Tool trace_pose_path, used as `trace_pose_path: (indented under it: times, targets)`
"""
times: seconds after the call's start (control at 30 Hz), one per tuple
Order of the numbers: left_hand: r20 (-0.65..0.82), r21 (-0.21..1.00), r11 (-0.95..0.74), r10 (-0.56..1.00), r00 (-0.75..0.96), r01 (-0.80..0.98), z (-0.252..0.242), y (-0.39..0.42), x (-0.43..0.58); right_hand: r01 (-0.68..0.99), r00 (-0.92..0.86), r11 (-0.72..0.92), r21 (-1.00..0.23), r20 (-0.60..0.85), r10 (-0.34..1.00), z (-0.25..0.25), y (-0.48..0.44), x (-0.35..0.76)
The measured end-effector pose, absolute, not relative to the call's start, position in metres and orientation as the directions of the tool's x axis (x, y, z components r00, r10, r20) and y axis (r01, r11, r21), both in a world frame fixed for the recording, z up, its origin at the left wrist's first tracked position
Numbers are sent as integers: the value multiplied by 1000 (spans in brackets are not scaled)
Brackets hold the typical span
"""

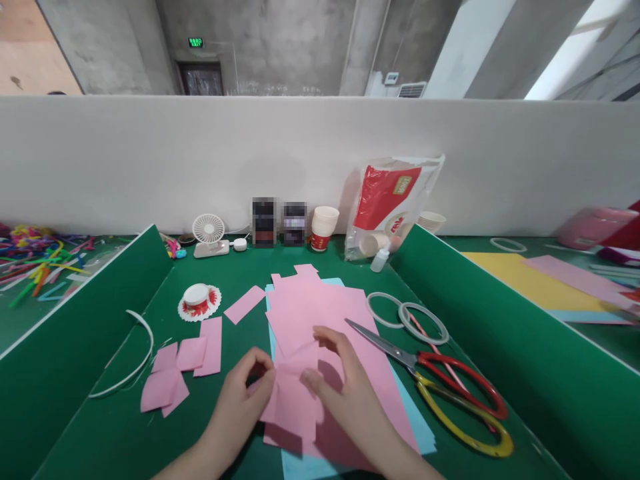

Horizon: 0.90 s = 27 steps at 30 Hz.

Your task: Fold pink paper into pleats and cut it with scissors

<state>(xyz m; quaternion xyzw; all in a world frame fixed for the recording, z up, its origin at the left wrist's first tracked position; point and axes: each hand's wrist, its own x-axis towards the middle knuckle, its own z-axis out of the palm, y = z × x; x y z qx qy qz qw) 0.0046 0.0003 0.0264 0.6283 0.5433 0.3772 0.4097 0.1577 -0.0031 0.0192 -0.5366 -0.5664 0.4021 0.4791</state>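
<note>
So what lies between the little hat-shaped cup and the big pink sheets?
In the head view, one pink paper strip lies there on the green table, its far end close to the sheets.

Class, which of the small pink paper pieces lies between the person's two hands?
The creased piece flanked by the left hand and right hand, over the big pink sheet. The loose pieces further left lie on the green table, away from both.
</note>
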Motion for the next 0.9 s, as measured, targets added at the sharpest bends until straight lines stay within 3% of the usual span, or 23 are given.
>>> trace_pose_path:
  times: [0.1,0.23,0.43,0.6,0.7,0.8,0.9]
  targets:
    - [38,943,-58,997,67,328,25,0,3,-54,9,-100,-994,-101,995,20,-4,155]
    - [88,919,-122,990,106,375,23,-4,4,-275,-90,-337,-901,-325,942,16,-9,150]
    - [133,860,-194,978,161,472,20,-6,8,-437,-76,-392,-810,-401,913,12,-12,149]
    - [207,811,-299,951,231,502,18,-11,8,-347,-20,-341,-874,-356,934,11,-11,145]
    - [244,786,-349,933,263,511,18,-13,8,-191,59,-184,-964,-198,978,9,-11,144]
    - [269,766,-366,929,254,529,18,-12,7,-5,-10,-19,-1000,-19,1000,10,-12,145]
    - [305,755,-375,927,218,539,17,-10,5,91,-71,15,-996,9,997,12,-13,145]
